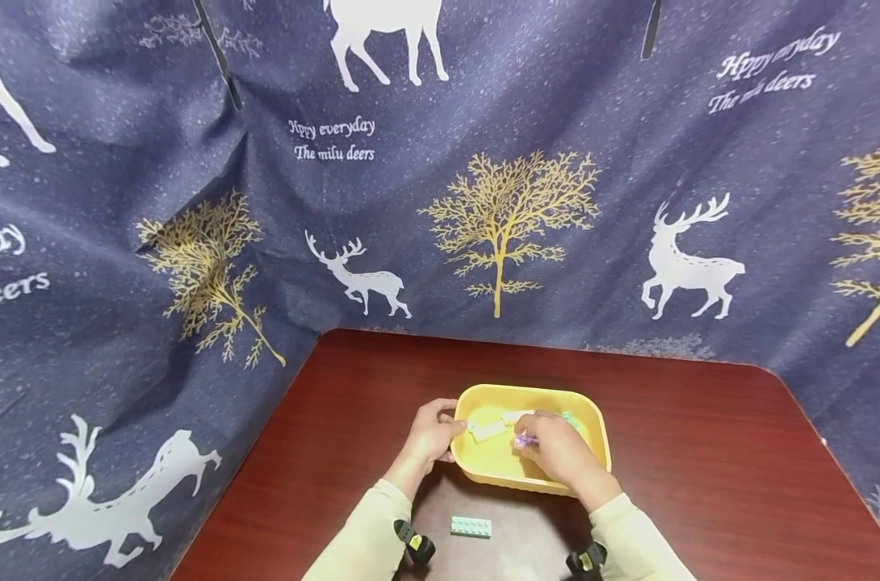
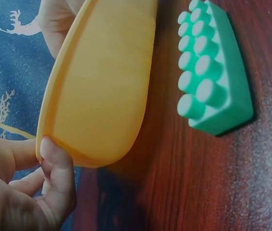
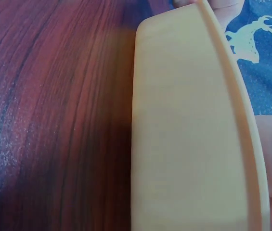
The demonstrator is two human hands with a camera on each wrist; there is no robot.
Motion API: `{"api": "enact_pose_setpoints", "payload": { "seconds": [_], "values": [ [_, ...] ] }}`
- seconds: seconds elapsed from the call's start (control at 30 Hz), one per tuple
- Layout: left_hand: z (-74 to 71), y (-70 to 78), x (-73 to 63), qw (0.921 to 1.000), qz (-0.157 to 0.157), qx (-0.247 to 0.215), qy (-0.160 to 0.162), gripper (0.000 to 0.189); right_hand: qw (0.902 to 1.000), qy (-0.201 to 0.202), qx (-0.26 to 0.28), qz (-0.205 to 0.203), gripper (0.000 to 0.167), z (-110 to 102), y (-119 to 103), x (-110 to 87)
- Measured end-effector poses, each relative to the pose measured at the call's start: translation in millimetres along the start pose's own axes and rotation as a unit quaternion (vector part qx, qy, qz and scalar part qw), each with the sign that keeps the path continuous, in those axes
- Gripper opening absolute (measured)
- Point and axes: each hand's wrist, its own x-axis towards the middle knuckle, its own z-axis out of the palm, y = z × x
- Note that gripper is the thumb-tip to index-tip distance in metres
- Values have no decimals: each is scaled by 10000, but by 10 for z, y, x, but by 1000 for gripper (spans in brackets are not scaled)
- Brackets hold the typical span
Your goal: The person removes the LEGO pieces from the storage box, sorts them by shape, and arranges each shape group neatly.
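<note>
My left hand [image 1: 431, 432] grips the left end of a yellow plastic bin [image 1: 494, 466], thumb over the rim and fingers outside, as the left wrist view also shows at the bin's wall [image 2: 107, 82]. Inside the bin, my right hand [image 1: 556, 448] pinches a small purple toy brick [image 1: 525, 441] between thumb and fingers. In the right wrist view the bin's side [image 3: 188, 120] hides most of that hand. A pale yellow brick [image 1: 489, 430] and a green piece [image 1: 570, 420] lie in the bin near the fingers.
A mint-green studded building brick [image 1: 471, 527] lies on the reddish-brown table [image 1: 701, 452], in front of the bin. Behind the table hangs a dark blue cloth [image 1: 411, 202] printed with deer and trees.
</note>
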Motion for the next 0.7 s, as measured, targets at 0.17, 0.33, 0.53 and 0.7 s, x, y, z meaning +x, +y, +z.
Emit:
{"api": "enact_pose_setpoints", "payload": {
  "seconds": [0.17,0.33,0.53,0.7],
  "values": [
    [-8,-10,-10,10000,25,-11,16,45,9999,56,39,-93,19,-64,-46,-47],
    [7,3,-10,9999,105,7,0,46,9999,119,-9,-80,22,-115,-86,-87],
    [17,8,-21,9999,147,36,-7,45,9991,332,-61,-237,27,-186,-130,-124],
    [13,20,-29,9999,161,18,-45,45,9986,427,-28,-325,29,-239,-172,-143]
  ]
}}
